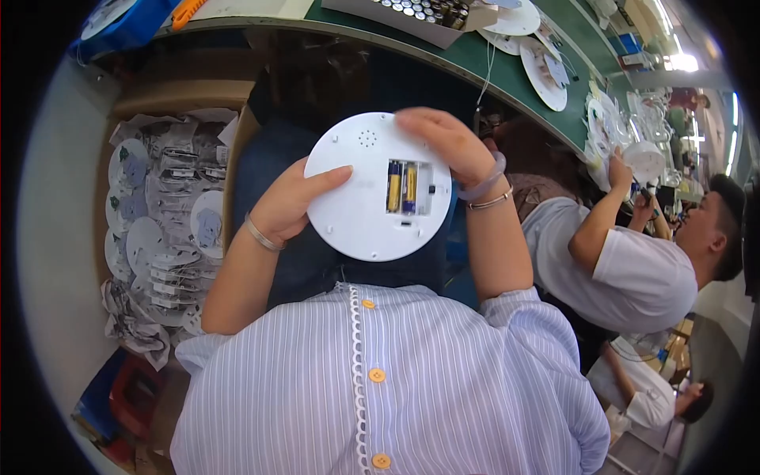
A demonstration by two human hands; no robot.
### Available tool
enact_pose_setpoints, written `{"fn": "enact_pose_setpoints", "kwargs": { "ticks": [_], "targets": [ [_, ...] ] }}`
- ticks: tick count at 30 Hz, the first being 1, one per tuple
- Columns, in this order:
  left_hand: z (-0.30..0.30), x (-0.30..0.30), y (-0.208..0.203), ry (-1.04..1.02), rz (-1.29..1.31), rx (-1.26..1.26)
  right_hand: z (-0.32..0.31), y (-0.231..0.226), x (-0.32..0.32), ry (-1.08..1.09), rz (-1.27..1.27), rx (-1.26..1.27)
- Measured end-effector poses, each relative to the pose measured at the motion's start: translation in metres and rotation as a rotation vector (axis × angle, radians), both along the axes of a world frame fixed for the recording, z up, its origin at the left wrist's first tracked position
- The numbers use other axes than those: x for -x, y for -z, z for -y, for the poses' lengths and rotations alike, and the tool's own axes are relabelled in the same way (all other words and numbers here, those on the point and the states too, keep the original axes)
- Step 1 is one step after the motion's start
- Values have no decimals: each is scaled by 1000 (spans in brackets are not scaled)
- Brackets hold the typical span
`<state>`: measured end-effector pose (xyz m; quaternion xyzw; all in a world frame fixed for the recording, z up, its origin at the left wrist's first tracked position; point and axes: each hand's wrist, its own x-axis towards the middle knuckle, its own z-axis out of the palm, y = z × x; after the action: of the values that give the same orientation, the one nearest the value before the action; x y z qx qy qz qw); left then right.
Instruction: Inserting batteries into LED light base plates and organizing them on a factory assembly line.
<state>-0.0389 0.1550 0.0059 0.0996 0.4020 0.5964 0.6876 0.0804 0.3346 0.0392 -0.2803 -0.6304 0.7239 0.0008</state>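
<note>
In front of my lap is a round white plastic device [348,214], its flat face turned toward me. A battery compartment in it stands uncovered, with two gold-and-blue batteries [401,188] lying side by side inside. My left hand [305,194] grips the device's left edge, thumb on the face and the other fingers hidden behind. My right hand [455,142] lies over the upper right rim, slightly blurred, its fingers close together against the edge. A cluster of small round holes and a small slot also show on the face.
To the left, a cardboard box [186,96] holds several round white units [127,162] with paper between them. The green workbench [380,14] ahead carries a carton of batteries [423,12], an orange cutter [186,12] and more discs [544,75]. A co-worker [625,269] sits close on the right.
</note>
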Motion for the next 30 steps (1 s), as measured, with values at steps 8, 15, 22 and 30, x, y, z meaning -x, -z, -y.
{"fn": "enact_pose_setpoints", "kwargs": {
  "ticks": [8,15,22,30],
  "targets": [
    [0,-14,16,-407,-25,-89,29,12,-18,236,-89,-72],
    [-6,-13,57,-434,-2,-127,41,50,-3,386,-173,-125],
    [-4,-13,84,-392,94,-67,48,77,7,504,-198,-21],
    [3,-9,96,-416,189,-97,51,86,1,368,-149,-120]
  ]
}}
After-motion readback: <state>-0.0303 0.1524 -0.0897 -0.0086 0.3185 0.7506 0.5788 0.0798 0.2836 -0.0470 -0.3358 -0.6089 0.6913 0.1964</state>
